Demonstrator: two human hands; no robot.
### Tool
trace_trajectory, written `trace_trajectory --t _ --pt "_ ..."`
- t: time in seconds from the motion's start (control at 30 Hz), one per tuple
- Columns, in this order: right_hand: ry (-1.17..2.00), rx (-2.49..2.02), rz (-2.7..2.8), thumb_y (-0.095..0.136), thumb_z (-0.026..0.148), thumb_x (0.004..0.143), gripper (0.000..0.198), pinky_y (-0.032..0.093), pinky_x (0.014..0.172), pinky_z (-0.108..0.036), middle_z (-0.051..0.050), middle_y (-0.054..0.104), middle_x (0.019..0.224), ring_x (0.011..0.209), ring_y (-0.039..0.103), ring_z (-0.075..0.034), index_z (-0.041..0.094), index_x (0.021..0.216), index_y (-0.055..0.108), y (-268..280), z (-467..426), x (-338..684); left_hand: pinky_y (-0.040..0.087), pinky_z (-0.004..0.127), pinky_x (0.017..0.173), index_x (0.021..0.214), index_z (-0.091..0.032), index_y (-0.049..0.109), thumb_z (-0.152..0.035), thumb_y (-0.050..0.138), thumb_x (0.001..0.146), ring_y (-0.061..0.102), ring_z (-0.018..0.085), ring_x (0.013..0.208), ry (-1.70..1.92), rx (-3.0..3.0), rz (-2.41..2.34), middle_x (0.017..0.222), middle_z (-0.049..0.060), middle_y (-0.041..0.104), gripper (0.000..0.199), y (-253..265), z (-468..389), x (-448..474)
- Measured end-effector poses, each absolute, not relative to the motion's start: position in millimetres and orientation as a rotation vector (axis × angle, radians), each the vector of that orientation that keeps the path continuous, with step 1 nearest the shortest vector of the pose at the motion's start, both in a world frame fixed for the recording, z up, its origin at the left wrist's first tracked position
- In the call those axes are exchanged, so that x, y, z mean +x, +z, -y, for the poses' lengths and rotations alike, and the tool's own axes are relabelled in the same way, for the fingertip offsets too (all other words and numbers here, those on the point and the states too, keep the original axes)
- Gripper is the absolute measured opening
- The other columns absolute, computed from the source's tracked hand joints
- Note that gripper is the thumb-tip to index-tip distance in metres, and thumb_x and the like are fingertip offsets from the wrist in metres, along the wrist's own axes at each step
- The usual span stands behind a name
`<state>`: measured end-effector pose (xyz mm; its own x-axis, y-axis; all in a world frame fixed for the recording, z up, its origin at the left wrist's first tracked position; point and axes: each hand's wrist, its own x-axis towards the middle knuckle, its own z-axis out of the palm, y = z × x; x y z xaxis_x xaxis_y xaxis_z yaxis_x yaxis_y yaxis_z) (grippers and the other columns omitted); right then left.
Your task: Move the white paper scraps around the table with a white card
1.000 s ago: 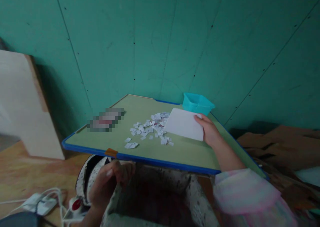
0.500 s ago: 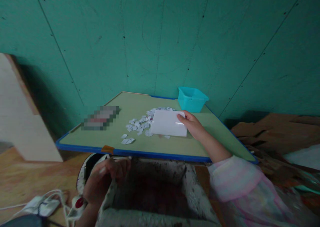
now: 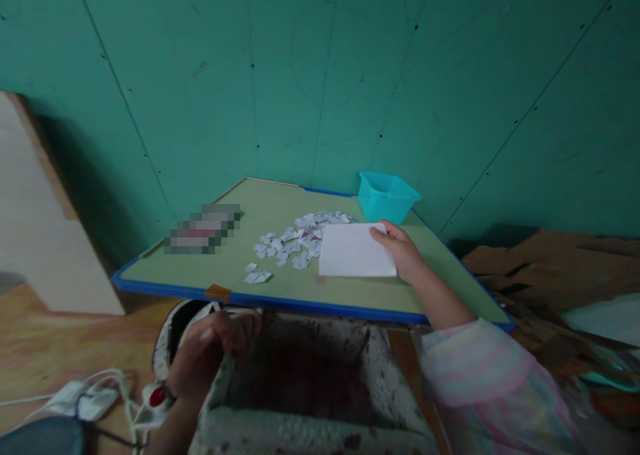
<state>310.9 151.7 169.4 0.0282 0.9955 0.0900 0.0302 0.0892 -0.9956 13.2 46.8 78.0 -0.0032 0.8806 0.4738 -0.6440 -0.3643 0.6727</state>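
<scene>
My right hand (image 3: 401, 251) pinches a flat white card (image 3: 356, 249) by its right edge, thumb on top, above the table. Just left of the card lies a spread heap of small torn paper scraps (image 3: 287, 245), part of it hidden behind the card. Below the table's front edge, my left hand (image 3: 223, 338) is closed over the left rim of a speckled, fabric-like bin (image 3: 320, 435). The bin stands directly in front of me, its inside dark.
A turquoise plastic basket (image 3: 387, 198) sits at the table's back right corner. A pixelated flat object (image 3: 205, 229) lies at the left of the blue-edged table (image 3: 280, 198). Flattened cardboard (image 3: 550, 261) is on the right; a power strip with cables (image 3: 83, 401) is on the floor, left.
My right hand has shifted the white card to the right, uncovering more of the paper scraps. My left hand stays at the bin's rim. The view has tilted slightly.
</scene>
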Motion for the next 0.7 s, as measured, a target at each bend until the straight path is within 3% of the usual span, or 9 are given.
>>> trace_trajectory --t 0.47,0.7 --pt "0.908 -1.302 1.329 0.071 0.059 0.065 0.045 0.039 0.055 -0.026 0.003 0.062 0.069 0.061 0.053 -0.014 0.021 0.084 0.056 147 -120 321 0.046 0.040 0.068 0.069 -0.016 0.069 -0.034 0.055 0.086 0.051 0.018 0.049 1.621 1.171 -0.121 0.049 0.004 0.060 0.029 79 -56 17" --pt "1.043 -1.286 1.394 0.070 0.057 0.066 0.042 0.042 0.059 -0.028 0.001 0.064 0.073 0.065 0.057 -0.016 0.021 0.083 0.056 147 -117 315 0.045 0.040 0.066 0.065 -0.017 0.068 -0.036 0.057 0.085 0.049 0.018 0.046 1.645 1.170 -0.186 0.045 0.003 0.058 0.030 90 -51 20"
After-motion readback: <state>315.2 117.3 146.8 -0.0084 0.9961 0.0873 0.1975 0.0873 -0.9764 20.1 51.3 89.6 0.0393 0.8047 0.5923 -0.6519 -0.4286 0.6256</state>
